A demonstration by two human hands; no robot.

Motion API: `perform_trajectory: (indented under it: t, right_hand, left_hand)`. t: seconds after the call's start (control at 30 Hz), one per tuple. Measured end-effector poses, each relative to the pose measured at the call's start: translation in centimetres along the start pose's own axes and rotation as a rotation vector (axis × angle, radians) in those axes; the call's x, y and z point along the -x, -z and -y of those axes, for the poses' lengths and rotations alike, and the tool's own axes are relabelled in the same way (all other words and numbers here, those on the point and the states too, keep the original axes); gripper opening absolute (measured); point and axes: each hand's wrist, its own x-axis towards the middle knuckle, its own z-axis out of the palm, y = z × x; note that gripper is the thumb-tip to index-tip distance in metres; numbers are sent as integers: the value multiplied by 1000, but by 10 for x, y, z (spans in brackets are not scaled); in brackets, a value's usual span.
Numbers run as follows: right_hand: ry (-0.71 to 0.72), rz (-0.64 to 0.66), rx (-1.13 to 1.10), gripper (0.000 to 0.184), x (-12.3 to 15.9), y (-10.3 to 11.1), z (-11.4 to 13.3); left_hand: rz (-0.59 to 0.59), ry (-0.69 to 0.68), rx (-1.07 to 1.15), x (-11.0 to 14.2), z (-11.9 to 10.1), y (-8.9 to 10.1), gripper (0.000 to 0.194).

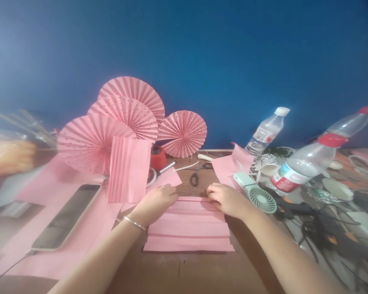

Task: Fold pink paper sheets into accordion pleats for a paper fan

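Note:
A pink sheet of paper point(188, 228) with several crosswise pleats lies on the brown table in front of me. My left hand point(161, 199), with a silver bangle at the wrist, pinches the sheet's far edge near its left corner. At the far right corner, my right hand point(227, 199) has its fingers curled on the same edge. A narrow fold runs along that edge between both hands. Just beyond my left hand stands another pleated pink paper point(129, 169). Both sets of fingertips are partly hidden by the hands.
Pink paper rosettes point(184, 132) lean against the blue wall. Scissors point(194, 178) lie beyond the sheet. A phone point(66, 216) rests on pink paper at left. At right are a mint handheld fan point(261, 199), bottles point(303, 165) and tangled cables point(317, 232).

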Motion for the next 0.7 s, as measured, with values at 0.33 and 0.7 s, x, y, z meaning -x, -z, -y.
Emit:
perform_trajectory:
  t: [0.33,0.7]
  right_hand:
    - [-5,-1,-42,17,0,4,6]
    - [-3,2,-67,22,-2,1,6]
  left_hand:
    - [1,35,68,17,8,3,20]
    - [-3,77,32,34,15,-3,19]
